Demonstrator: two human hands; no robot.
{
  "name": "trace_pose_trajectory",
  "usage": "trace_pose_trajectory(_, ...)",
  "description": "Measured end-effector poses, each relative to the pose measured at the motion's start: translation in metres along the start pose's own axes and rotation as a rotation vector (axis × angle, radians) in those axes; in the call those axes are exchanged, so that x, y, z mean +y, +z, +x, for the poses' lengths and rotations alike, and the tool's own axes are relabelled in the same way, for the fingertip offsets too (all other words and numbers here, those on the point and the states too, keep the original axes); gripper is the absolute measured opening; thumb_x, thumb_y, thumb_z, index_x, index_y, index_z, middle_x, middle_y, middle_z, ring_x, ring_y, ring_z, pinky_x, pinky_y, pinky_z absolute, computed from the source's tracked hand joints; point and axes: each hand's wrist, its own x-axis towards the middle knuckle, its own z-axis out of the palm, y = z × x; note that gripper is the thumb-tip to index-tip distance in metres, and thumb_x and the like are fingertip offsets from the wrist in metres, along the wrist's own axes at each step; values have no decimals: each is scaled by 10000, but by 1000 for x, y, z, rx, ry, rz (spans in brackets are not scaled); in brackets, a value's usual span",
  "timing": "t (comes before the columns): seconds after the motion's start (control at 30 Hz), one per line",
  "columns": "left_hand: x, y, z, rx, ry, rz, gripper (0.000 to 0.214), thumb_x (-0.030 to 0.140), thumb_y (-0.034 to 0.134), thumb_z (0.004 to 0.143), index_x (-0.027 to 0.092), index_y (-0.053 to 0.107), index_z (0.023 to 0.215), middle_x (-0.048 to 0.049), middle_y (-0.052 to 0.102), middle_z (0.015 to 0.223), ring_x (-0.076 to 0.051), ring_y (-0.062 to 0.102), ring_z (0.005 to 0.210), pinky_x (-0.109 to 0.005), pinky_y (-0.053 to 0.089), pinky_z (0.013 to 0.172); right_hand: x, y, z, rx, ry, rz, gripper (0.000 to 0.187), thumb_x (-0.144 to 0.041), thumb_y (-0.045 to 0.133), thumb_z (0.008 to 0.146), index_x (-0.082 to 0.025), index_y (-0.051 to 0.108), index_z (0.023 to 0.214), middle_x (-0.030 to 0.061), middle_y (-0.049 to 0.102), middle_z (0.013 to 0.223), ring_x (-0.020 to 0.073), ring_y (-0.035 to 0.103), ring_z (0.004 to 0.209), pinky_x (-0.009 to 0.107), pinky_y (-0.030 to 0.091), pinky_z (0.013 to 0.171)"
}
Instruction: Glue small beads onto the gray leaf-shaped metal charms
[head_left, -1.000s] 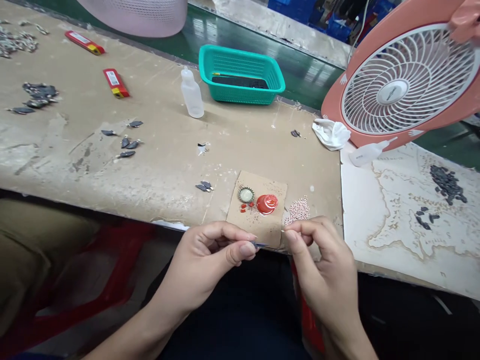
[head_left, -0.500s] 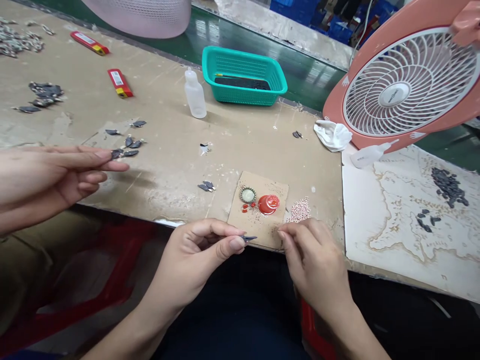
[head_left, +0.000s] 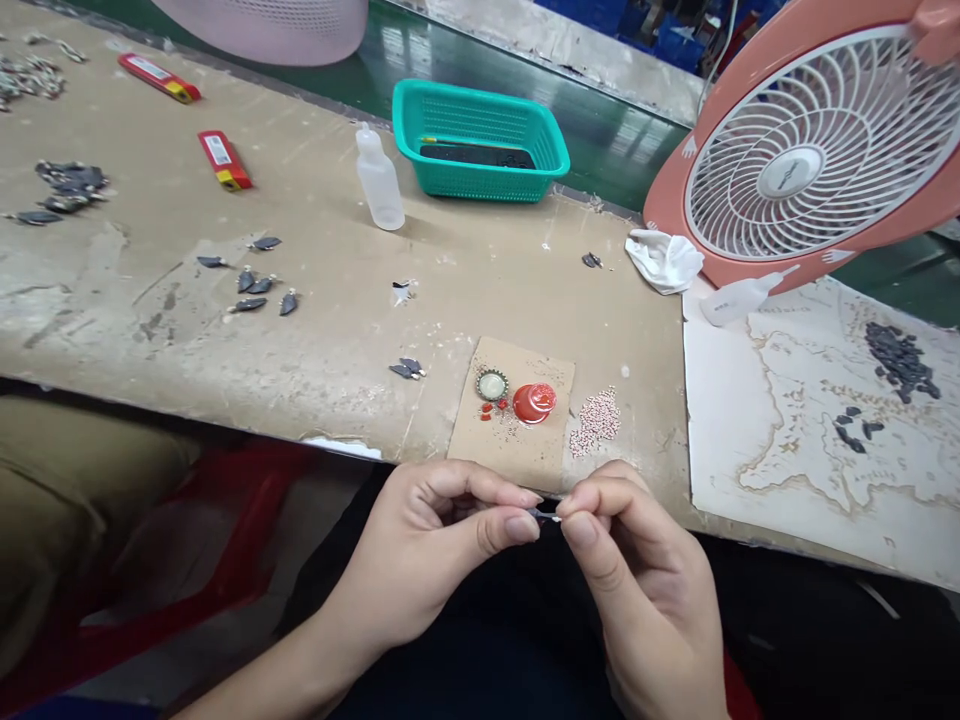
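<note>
A scarred tan workbench [head_left: 150, 370] runs across the view, with a teal plastic basket [head_left: 480, 185] at 12 o'clock from the hands and a translucent squeeze bottle [head_left: 379, 180] just left of it. At 1 o'clock, a salmon-pink desk fan [head_left: 795, 160] stands behind a crumpled white cloth [head_left: 664, 260].

The left hand [head_left: 427, 555] and right hand [head_left: 637, 570] are together at the bench's front edge, their fingertips almost meeting. The left thumb and forefinger pinch a small dark charm [head_left: 541, 514], and the right fingers pinch a thin pale sliver [head_left: 557, 519] against its end; the join is too small to make out.

Just above the hands, at 12 o'clock, lies a cardboard square [head_left: 469, 440] holding a bottle cap [head_left: 492, 385] and a red lid [head_left: 535, 403]. Pink beads [head_left: 596, 422] lie just beside it. More dark charms [head_left: 259, 285] sit at 10 o'clock.
</note>
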Motion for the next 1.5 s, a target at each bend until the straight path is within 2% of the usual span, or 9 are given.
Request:
trace_pose_trajectory(0.23, -1, 1, -1, 13, 2, 10, 161, 96, 832, 716, 255, 820, 737, 7, 787, 721, -93, 729, 646, -89, 564, 642, -6, 0, 2, 7, -118, -150, 75, -200, 624, 922, -254, 661, 887, -23, 570, 772, 114, 537, 666, 241, 438, 554)
trace_pose_trajectory(0.43, 0, 1, 0, 18, 35, 21, 187, 73, 820, 711, 259, 819, 731, 13, 787, 721, -98, 737, 649, -89, 570, 647, -7, 0, 4, 8, -148, -225, 85, -193, 630, 918, -255, 662, 869, -31, 565, 753, 103, 517, 629, 236, 426, 525)
trace_pose_trajectory(0.8, -1, 1, -3, 32, 76, 82, 185, 69, 820, 714, 254, 814, 725, 19, 791, 740, -105, 746, 681, -97, 577, 670, -3, 1, 4, 3, -151, -236, 83, -178, 635, 913, -237, 675, 870, -30, 577, 749, 96, 540, 626, 228, 457, 539)
trace_pose_trajectory(1.07, -6, 6, -5, 75, 179, 179, 200, 49, 822, 716, 248, 802, 711, 31, 785, 722, -120, 744, 671, -128, 586, 651, 4, 2, 1, 10, -201, -261, 100, -141, 612, 907, -209, 665, 856, -5, 605, 740, 122, 560, 626, 248, 454, 526)
trace_pose_trajectory(1.2, -7, 5, -6, 55, 217, 244, 224, 37, 813, 728, 260, 803, 738, 49, 787, 747, -103, 738, 688, -118, 571, 673, 8, 1, 1, 6, -178, -251, 104, -148, 612, 913, -210, 666, 848, -7, 600, 740, 118, 553, 620, 243, 444, 527)
trace_pose_trajectory(1.37, -6, -2, -5, -4, 157, 289, 149, 129, 826, 759, 248, 797, 843, 40, 787, 766, -105, 725, 673, -138, 560, 656, 11, 2, 1, 57, -187, -227, 90, -155, 630, 908, -226, 664, 866, -22, 590, 739, 106, 537, 609, 227, 442, 526)
trace_pose_trajectory(1.5, -3, -3, -6, -1, 230, 390, 119, 116, 798, 789, 223, 764, 751, 47, 773, 736, -96, 714, 664, -135, 543, 649, 9, 4, 0, 53, -219, -221, 94, -140, 633, 902, -224, 665, 872, -25, 596, 740, 95, 541, 613, 212, 451, 530)
